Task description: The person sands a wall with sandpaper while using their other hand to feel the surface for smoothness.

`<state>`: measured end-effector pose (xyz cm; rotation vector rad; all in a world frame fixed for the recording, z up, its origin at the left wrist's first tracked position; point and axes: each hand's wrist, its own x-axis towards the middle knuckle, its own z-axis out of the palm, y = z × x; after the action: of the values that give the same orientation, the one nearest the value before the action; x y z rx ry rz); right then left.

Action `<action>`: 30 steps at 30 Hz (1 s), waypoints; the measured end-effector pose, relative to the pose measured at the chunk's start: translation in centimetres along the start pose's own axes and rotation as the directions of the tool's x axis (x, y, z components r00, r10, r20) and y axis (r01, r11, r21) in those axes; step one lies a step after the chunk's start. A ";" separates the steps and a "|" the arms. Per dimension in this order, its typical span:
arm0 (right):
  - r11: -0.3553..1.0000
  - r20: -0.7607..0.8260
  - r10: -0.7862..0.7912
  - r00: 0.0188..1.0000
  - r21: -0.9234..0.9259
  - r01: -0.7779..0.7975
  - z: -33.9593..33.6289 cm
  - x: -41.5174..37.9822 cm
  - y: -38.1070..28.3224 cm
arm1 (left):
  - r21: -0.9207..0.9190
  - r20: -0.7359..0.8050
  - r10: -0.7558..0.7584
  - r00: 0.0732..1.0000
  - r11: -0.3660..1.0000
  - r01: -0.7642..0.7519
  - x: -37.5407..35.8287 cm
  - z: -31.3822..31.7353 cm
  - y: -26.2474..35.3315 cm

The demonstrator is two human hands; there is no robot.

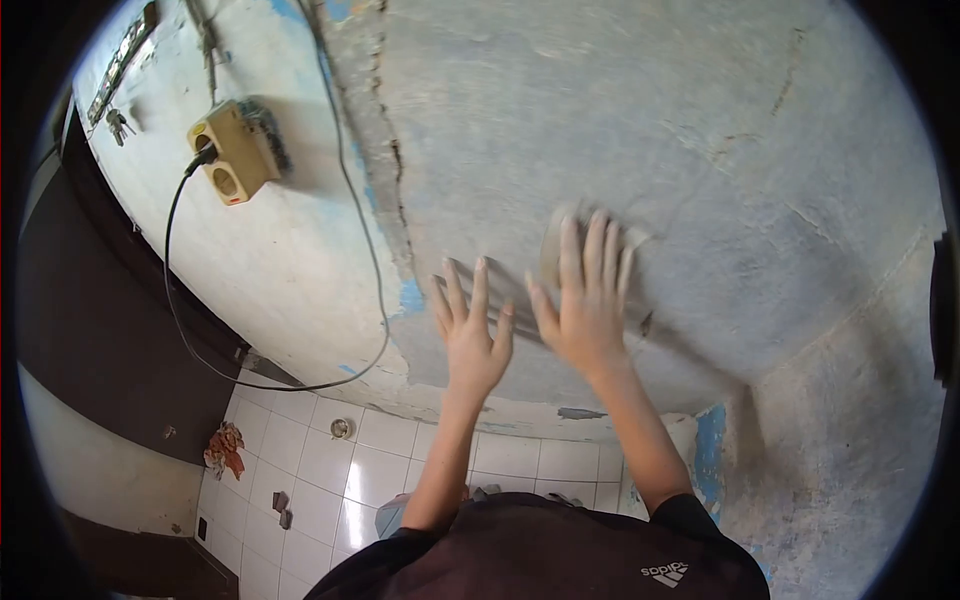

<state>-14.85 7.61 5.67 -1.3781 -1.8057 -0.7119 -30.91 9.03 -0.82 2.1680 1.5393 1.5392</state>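
Observation:
My right hand (585, 310) lies with its fingers stretched upward against the grey wall (520, 130). Under those fingers it presses a pale thin sheet that looks like sandpaper (551, 248); its edges show on both sides of the fingers, slightly blurred, and the rest is hidden. To the left, my left hand (473, 335) is open, fingers spread and pointing up at the wall, with nothing in it. A long vertical crack (398, 180) runs down the wall above and left of my left hand, ending near a patch of blue paint (411, 297).
A yellowish socket box (232, 155) with a plugged-in black cable (168, 250) hangs on the left wall; the cable loops down near my left arm. Keys (120, 125) hang above. On the tiled floor (385, 435) lie a crumpled orange-brown thing (224, 449) and a small round container (342, 428).

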 end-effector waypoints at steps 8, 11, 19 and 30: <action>0.994 -0.047 -0.052 0.998 -0.101 0.048 -0.1 4.5 -2.4 | -0.057 0.041 -0.093 0.995 0.994 0.095 -2.3 -0.4 -2.1; 0.982 -0.089 -0.123 0.988 -0.157 0.108 0.1 7.6 -3.8 | -0.090 0.001 -0.097 0.995 0.991 0.097 -2.5 0.1 -2.1; 0.985 0.084 -0.144 0.986 -0.079 0.151 1.6 5.0 -4.3 | -0.175 0.053 -0.111 0.992 0.977 0.119 -3.3 -0.7 -2.6; 0.894 0.233 -0.399 0.887 -0.117 0.433 4.6 3.9 -4.5 | -0.198 -0.011 -0.172 0.985 0.966 0.167 -3.9 -1.3 -4.6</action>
<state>-20.81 12.14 6.30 -1.2069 -2.2896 -0.9941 -34.97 7.82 -5.36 1.8664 1.4673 1.5974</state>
